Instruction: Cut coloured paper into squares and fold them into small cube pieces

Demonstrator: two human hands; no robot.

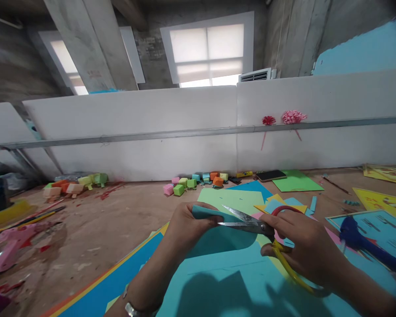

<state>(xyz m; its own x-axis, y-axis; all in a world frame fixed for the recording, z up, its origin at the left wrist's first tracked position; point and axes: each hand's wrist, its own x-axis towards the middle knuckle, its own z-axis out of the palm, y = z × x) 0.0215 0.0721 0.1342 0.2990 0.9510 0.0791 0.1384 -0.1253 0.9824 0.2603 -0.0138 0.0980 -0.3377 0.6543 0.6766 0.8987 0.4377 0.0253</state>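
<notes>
My left hand (193, 226) pinches a folded piece of teal paper (231, 241) between thumb and fingers, holding it above the table. In my right hand (305, 240) are scissors (251, 223) with one red and one yellow handle loop. Their blades are parted and point left, with the tips near my left thumb and the paper's upper edge. I cannot tell whether the blades touch the paper. Below both hands lies a large teal sheet (214, 281), with shadows across it. A light green sheet (232, 199) lies just behind.
Small paper cubes (185, 184) sit along the white partition (152, 154). A phone (271, 175) lies by a green sheet (298, 181). Pink glue gun (18, 242) and pencils (36, 219) are at left; a blue-handled tool (366, 242) and yellow printed sheets (384, 202) are at right.
</notes>
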